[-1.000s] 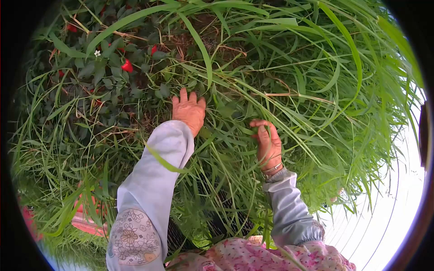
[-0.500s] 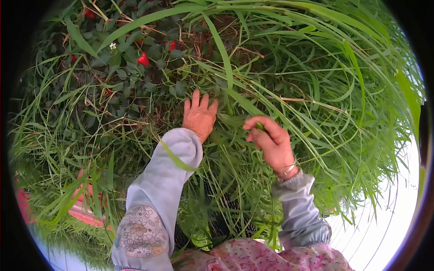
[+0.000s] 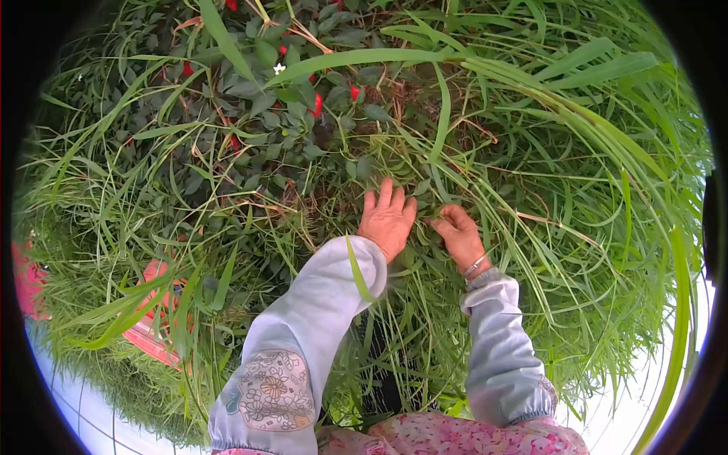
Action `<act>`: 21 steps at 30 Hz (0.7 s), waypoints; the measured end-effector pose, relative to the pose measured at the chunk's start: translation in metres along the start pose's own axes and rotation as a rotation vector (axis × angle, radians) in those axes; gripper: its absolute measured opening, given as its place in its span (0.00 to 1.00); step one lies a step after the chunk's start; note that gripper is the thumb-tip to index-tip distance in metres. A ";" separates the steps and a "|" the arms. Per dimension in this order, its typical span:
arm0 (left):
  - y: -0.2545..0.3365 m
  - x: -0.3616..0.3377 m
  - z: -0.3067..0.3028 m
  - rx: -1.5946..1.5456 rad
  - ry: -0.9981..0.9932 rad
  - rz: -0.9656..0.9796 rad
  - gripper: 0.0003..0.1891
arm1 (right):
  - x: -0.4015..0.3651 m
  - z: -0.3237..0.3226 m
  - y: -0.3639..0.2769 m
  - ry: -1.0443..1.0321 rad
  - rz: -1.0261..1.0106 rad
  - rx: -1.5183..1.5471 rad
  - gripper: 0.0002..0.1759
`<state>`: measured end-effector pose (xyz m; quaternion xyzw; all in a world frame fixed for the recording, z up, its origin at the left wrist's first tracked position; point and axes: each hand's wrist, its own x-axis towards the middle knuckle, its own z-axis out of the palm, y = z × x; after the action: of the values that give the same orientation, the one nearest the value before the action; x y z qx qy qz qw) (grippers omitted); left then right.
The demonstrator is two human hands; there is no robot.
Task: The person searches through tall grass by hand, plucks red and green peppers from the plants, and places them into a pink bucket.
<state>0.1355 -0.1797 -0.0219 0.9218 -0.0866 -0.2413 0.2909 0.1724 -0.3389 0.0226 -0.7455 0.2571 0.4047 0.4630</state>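
My left hand point(image 3: 389, 224) lies with its fingers spread on the low green plants, palm down. Just to its right, my right hand point(image 3: 459, 233) has thumb and forefinger pinched together among thin leaves; what is between the fingertips is too small to make out. Beyond my left hand, a dark-leaved pepper plant point(image 3: 292, 125) bears several red peppers, one of them a bright red pepper point(image 3: 316, 105). A small white flower point(image 3: 279, 68) shows on the same plant.
Tall grass point(image 3: 576, 167) fills the right side, and long blades arch over the top. At the lower left a red plastic container point(image 3: 150, 341) stands partly behind grass. Something pink point(image 3: 29, 284) shows at the far left edge.
The view has shifted, so the plants and peppers appear further right. My right hand has come down into the leaves, nearer my left hand. The green piece seen in its fingers is no longer visible.
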 end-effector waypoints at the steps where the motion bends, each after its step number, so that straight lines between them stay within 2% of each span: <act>1: 0.000 0.000 0.000 0.014 -0.005 -0.007 0.23 | -0.006 0.002 -0.007 -0.006 0.072 0.164 0.10; 2: 0.000 0.001 0.000 0.006 -0.016 -0.018 0.23 | -0.012 -0.001 -0.015 -0.065 0.126 0.186 0.13; 5: 0.000 0.001 -0.003 -0.018 -0.060 -0.017 0.23 | -0.026 -0.005 -0.010 -0.092 0.111 0.364 0.12; 6: 0.000 0.002 -0.005 -0.021 -0.079 -0.009 0.24 | -0.031 -0.006 -0.006 -0.139 0.082 0.378 0.11; 10: 0.000 0.005 -0.008 -0.012 -0.096 -0.017 0.23 | -0.055 -0.003 -0.012 -0.101 -0.038 0.538 0.09; 13: -0.006 -0.001 -0.003 -0.011 -0.116 -0.014 0.24 | -0.079 -0.012 -0.032 -0.111 -0.170 0.538 0.10; 14: -0.006 0.000 0.001 -0.018 -0.131 -0.018 0.26 | -0.076 -0.013 -0.031 -0.237 -0.247 0.493 0.09; 17: -0.003 0.001 0.004 -0.053 -0.128 -0.021 0.23 | -0.063 0.026 -0.077 -0.308 -0.199 0.292 0.09; 18: -0.002 0.002 -0.017 -0.100 -0.275 -0.028 0.24 | -0.045 0.039 -0.086 -0.274 -0.252 0.213 0.09; 19: -0.004 0.001 -0.005 -0.059 -0.152 -0.030 0.27 | -0.023 0.052 -0.095 -0.236 -0.306 0.136 0.09; 21: -0.007 -0.006 0.031 0.023 0.079 -0.026 0.32 | 0.017 0.080 -0.122 -0.207 -0.210 0.217 0.14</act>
<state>0.1150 -0.1877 -0.0456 0.9349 -0.0660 -0.2073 0.2803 0.2448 -0.2138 0.0482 -0.6684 0.1709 0.3985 0.6044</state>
